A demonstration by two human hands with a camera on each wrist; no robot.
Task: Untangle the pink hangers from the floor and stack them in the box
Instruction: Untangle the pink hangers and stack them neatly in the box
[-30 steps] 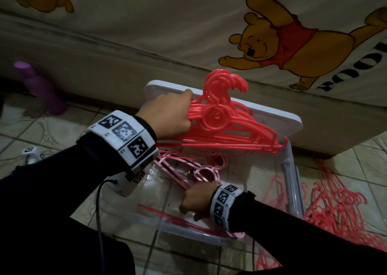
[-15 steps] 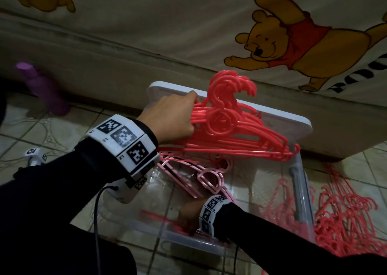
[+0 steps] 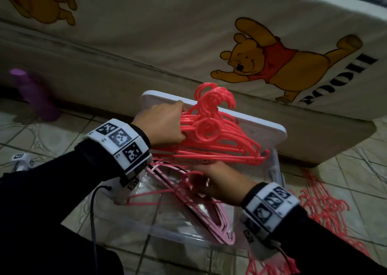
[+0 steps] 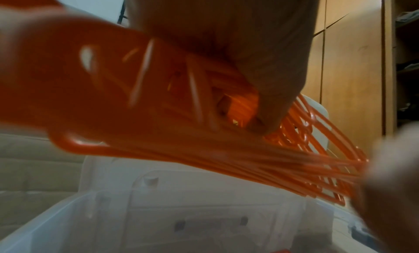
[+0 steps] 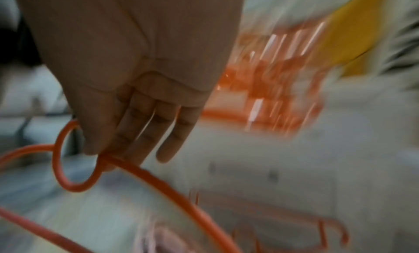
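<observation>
My left hand point(image 3: 162, 126) grips a thick stack of coral-pink hangers point(image 3: 222, 142) at their left end, holding it level above the clear plastic box point(image 3: 178, 236). In the left wrist view the fingers point(image 4: 226, 42) wrap over the stack point(image 4: 158, 113). My right hand point(image 3: 211, 183) is just under that stack and pinches a single thin hanger point(image 3: 146, 195) near its ring. The right wrist view shows thumb and fingers point(image 5: 136, 77) on that hanger point(image 5: 77, 188). Paler pink hangers point(image 3: 211, 214) lie in the box.
A tangled pile of pink hangers point(image 3: 326, 207) lies on the tiled floor at the right. The box's white lid point(image 3: 263, 128) leans behind it against a bed with a cartoon bear sheet point(image 3: 146, 33). A purple bottle point(image 3: 35, 94) stands at far left.
My right hand has come up from the near side of the box with one hanger, to just under the stack. The left hand still holds the stack in the same place.
</observation>
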